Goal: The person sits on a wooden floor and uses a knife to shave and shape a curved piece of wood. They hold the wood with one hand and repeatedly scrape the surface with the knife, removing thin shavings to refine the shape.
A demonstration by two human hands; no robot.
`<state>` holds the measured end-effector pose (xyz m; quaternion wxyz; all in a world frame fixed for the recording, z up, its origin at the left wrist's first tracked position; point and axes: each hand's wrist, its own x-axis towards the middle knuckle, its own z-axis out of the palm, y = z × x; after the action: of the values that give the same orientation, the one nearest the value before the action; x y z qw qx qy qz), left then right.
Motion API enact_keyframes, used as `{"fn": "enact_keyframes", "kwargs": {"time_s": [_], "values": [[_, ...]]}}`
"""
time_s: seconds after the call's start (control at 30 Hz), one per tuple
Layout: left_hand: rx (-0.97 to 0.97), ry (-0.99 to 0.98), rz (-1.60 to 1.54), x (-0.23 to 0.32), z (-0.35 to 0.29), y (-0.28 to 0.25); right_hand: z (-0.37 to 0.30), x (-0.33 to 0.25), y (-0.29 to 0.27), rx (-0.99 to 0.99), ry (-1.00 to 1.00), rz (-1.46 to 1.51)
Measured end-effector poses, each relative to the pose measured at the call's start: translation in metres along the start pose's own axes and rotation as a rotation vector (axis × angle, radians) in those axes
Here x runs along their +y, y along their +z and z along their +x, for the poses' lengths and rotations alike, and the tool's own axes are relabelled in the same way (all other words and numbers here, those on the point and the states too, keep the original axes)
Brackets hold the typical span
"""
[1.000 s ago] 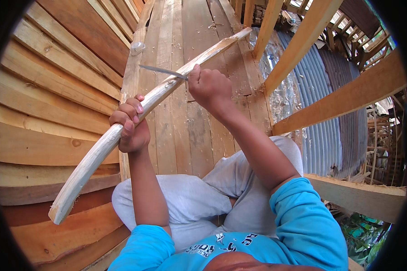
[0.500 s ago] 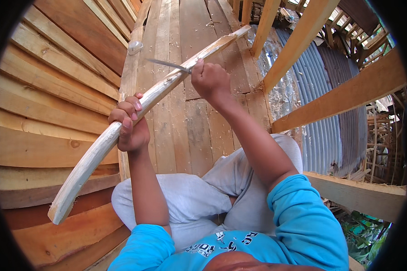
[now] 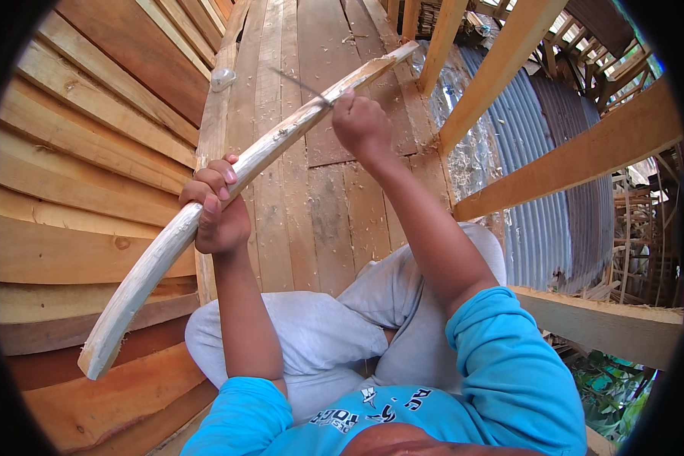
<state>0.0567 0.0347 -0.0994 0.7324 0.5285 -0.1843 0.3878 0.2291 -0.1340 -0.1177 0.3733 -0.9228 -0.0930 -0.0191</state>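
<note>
My left hand (image 3: 219, 209), fingers clenched, grasps one long, curved wooden stick (image 3: 228, 182) near its middle; the stick runs from lower left, where its blunt end hangs free over the stacked boards (image 3: 76, 190), up to the right, where its far tip lies near a slanting timber beam (image 3: 463, 45). My right hand (image 3: 363, 125), closed in a fist, grips one knife (image 3: 300, 83); its thin blade juts left from the fist and lies against the upper edge of the stick. The two hands are well apart along the stick.

Open room: the plank floor (image 3: 319, 205) stretches ahead between the board wall on my left and the beams on my right. The corrugated metal sheet (image 3: 539, 175) stands behind the beams.

Count: one stick, one knife, two hands, and three pale beams on the right.

Materials: the stick is pale, stripped, rough and fibrous along its length; the planks are weathered grey with scattered shavings; the wall boards are smooth and orange-brown. My grey trousers (image 3: 311, 334) and blue sleeves (image 3: 509, 365) fill the lower edge.
</note>
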Motion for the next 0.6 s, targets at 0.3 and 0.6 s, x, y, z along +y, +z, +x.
{"fn": "enact_keyframes", "kwargs": {"time_s": [0.3,0.6], "values": [[-0.018,0.002,-0.009,-0.003,0.002,-0.003,0.009,0.015,0.005,0.046,-0.007,-0.005],[-0.018,-0.002,0.014,-0.005,0.005,0.003,0.024,0.036,0.008,0.137,0.042,0.021]]}}
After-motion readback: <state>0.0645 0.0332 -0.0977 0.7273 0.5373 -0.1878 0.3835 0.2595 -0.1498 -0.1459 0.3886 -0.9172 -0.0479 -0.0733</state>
